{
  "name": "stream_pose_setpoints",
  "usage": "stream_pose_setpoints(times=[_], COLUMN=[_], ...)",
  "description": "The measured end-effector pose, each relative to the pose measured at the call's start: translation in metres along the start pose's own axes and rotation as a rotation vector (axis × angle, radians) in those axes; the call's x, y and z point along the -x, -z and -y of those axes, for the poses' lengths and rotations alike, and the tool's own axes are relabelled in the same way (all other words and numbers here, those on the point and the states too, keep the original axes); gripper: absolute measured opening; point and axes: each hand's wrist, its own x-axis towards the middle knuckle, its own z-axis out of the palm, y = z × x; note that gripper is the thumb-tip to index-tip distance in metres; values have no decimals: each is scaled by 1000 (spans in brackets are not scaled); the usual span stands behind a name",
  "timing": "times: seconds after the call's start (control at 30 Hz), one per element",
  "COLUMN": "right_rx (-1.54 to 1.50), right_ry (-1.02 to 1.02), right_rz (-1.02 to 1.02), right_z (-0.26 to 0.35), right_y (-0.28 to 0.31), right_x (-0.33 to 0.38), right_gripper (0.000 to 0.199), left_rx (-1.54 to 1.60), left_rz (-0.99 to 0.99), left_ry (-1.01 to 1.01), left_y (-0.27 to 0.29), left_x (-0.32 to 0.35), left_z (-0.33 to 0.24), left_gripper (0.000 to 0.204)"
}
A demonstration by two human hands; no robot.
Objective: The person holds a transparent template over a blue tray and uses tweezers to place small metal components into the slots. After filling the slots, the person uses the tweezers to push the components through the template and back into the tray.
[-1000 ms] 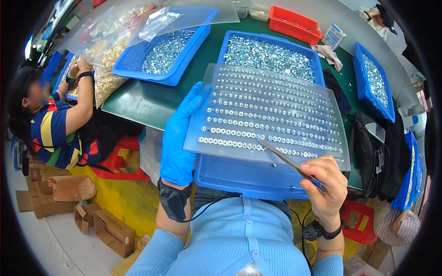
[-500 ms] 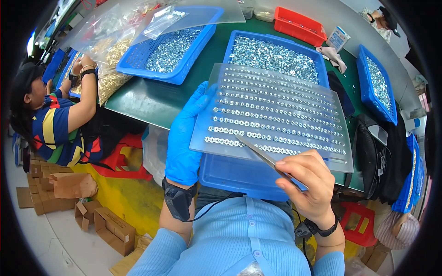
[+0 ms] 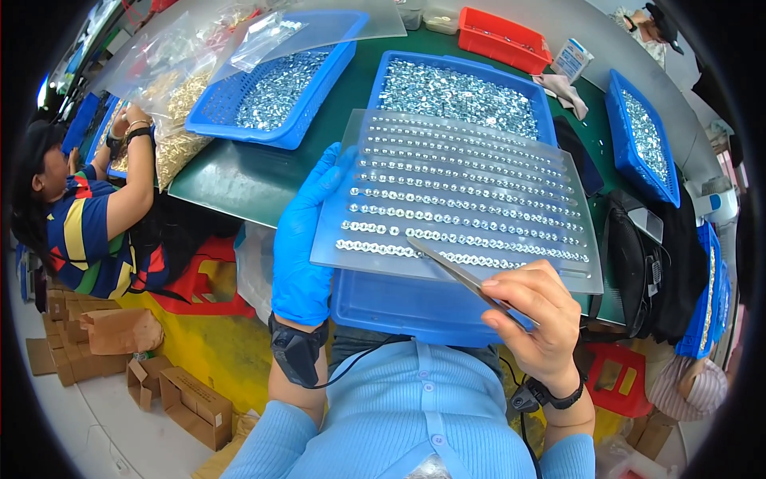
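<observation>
My left hand (image 3: 305, 239), in a blue glove, grips the left edge of a translucent plastic plate (image 3: 323, 249). Rows of small shiny metal nuts (image 3: 471, 209) run across the plate in grooves. Bare and pinched shut, my right hand (image 3: 536, 318) holds a pair of metal tweezers (image 3: 459, 275). Their tips rest at or just above the plate's lower rows, left of the middle; whether they touch a nut I cannot tell. Beneath the plate's near side shows an empty-looking blue tray (image 3: 399, 307).
Behind the plate stands a blue basket (image 3: 463, 68) heaped with metal pieces; similar baskets (image 3: 319, 100) (image 3: 638, 136) flank it. A red bin (image 3: 504, 40) sits at the back. Clear bags hold brass-coloured pieces (image 3: 182, 148). At left, a person in a striped shirt (image 3: 88, 219) works.
The view has shifted slightly, so most things sit a little further left. The tweezer tips have moved slightly along the plate's lower rows. Both hands keep their hold.
</observation>
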Motion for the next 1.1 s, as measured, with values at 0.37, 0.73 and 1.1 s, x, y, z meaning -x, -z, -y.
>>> stream_pose_setpoints(times=[0.37,0.73,1.1], right_rx=[20,8,21], right_ry=[-107,-188,-204], right_rz=[-68,-109,-151], right_z=[-9,-17,-21], right_y=[33,53,72], right_x=[28,45,54], right_gripper=[29,30,27], left_rx=[34,-46,-53], left_rz=[-23,-12,27], left_ry=[19,24,44], left_y=[7,5,14], left_x=[-7,-8,-15], left_z=[-3,-7,-10], left_gripper=[51,55,56])
